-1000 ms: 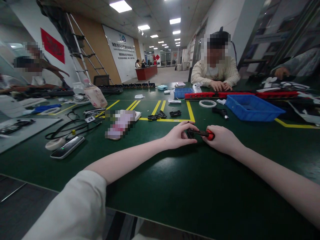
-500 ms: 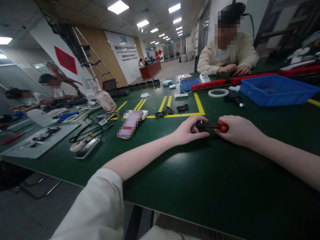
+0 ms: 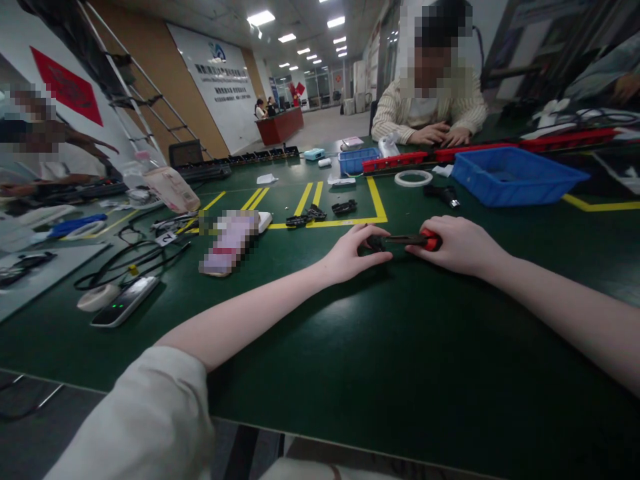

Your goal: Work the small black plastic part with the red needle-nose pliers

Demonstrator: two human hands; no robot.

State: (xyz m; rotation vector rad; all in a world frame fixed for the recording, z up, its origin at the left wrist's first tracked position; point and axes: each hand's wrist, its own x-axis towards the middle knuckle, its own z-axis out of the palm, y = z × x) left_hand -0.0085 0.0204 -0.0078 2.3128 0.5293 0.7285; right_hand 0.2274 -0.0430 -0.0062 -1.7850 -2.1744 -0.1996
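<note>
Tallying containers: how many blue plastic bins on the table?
2: large blue rectangular plastic bin beyond the right hand; small blue rectangular plastic bin farther back, left of it.

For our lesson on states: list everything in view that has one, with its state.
Red and dark metal tool, held; opening unclear.
Right hand, closed on tool.
Left hand, curled around small black part.
Large blue plastic tray, upright, open.
White and black rectangular device, green lights on.
Rectangular ceiling lights, lit.
</note>
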